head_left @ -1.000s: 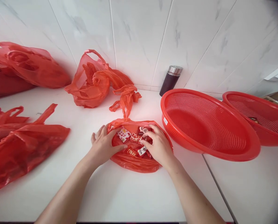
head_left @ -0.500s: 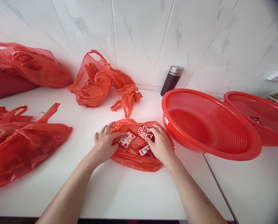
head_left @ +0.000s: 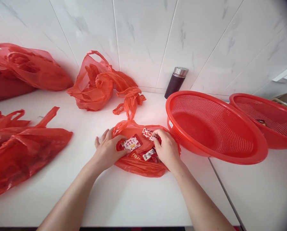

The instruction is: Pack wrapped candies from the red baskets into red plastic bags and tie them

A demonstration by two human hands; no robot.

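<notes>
My left hand [head_left: 109, 147] rests at the left rim of a red plastic bag [head_left: 143, 170], its fingers spread. Its thumb and forefinger reach inside, apart, beside a white and red snack packet [head_left: 131, 143]. My right hand [head_left: 166, 146] is over the bag's right side, thumb and forefinger pinching the end of a small red-spotted wrapped packet [head_left: 147, 133]. Below that lies a small white packet with dark lettering [head_left: 148, 154], among other red wrappers. The rest of my right hand's fingers are curled and partly hidden.
Two red perforated baskets [head_left: 206, 128] stand at right; the farther one holds a small item. A dark flask [head_left: 175, 82] leans near the tiled wall. Knotted red bags [head_left: 95, 89] lie behind, and filled red bags [head_left: 30, 154] at left. A table seam [head_left: 223, 189] runs at right.
My right thumb and forefinger have closed on the end of the spotted packet. The packet by my left hand lies flatter, and my left thumb has shifted along its lower edge.
</notes>
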